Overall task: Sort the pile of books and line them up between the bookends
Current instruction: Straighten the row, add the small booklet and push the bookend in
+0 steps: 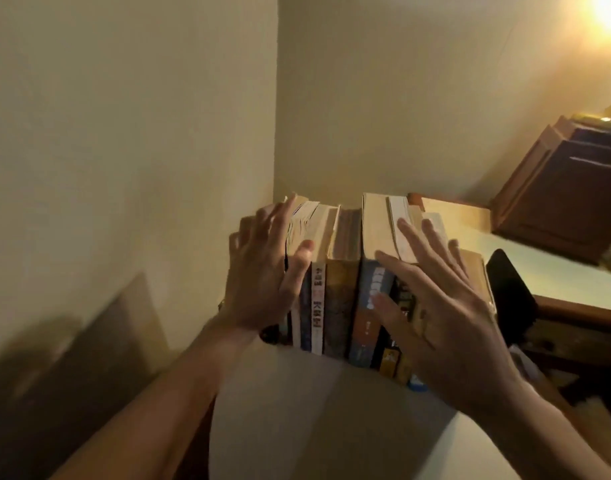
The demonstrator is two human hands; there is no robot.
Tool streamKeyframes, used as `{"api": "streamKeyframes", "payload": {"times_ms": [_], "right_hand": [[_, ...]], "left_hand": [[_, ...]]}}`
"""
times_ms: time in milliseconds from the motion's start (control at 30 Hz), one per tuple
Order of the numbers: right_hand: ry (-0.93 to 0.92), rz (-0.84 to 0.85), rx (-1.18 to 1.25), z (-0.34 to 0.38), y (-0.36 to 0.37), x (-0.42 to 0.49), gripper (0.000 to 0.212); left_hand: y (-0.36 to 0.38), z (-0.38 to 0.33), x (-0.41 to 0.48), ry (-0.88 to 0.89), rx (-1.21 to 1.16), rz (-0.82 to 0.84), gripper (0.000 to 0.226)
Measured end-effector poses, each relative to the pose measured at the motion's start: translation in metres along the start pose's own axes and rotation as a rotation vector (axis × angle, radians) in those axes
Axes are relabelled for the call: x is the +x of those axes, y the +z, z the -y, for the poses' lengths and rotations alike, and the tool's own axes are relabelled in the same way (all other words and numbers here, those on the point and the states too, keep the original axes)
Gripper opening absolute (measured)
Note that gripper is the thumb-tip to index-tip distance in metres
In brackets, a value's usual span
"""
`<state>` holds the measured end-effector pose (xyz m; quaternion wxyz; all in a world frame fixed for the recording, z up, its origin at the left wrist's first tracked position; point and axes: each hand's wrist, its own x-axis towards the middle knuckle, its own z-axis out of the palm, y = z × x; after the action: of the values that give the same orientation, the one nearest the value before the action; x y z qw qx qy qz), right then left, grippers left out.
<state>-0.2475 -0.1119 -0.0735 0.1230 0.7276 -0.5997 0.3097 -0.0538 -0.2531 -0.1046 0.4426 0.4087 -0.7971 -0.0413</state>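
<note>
My left hand (262,271) and right hand (446,323), fingers spread flat and gripping nothing, pressed both ends of the upright row of books (338,299) on the white counter (314,410); black bookend (511,296) just right; squaring up, I judged; next called for even inward pressure.

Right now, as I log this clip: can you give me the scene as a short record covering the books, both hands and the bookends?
books: one upright row, spines toward the camera
surface: white table, in a wall corner
left hand: fingers straight against the row's left end, thumb on the top edges
right hand: fingers spread flat over the row's right end
black bookend: just right of the row
left-end bookend: not clearly visible
background: wooden cabinet at right
</note>
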Motion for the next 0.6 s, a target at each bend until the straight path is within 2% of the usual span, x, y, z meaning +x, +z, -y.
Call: {"api": "streamKeyframes", "payload": {"times_ms": [100, 200, 300, 367, 467, 600], "right_hand": [[0.217, -0.22, 0.014, 0.002, 0.028, -0.053, 0.052], [0.461, -0.312, -0.021, 0.008, 0.069, -0.08, 0.063], [0.768, -0.443, 0.065, 0.017, 0.102, -0.076, 0.077], [0.789, -0.485, 0.066, 0.023, 0.126, -0.067, 0.08], [0.932, -0.621, 0.208, 0.031, 0.156, -0.039, 0.08], [1.049, -0.727, 0.268, 0.034, 0.175, -0.001, 0.074]], "left_hand": [[-0.017, -0.007, 0.046, 0.121, 0.154, 0.206, 0.067], [-0.002, -0.022, 0.086, 0.21, 0.151, 0.449, 0.063], [0.025, -0.038, 0.106, 0.255, 0.158, 0.695, 0.061], [0.042, -0.04, 0.108, 0.252, 0.106, 0.806, 0.062], [0.054, -0.036, 0.105, 0.188, -0.088, 0.805, 0.057], [0.055, -0.034, 0.102, 0.181, -0.135, 0.783, 0.052]]}}
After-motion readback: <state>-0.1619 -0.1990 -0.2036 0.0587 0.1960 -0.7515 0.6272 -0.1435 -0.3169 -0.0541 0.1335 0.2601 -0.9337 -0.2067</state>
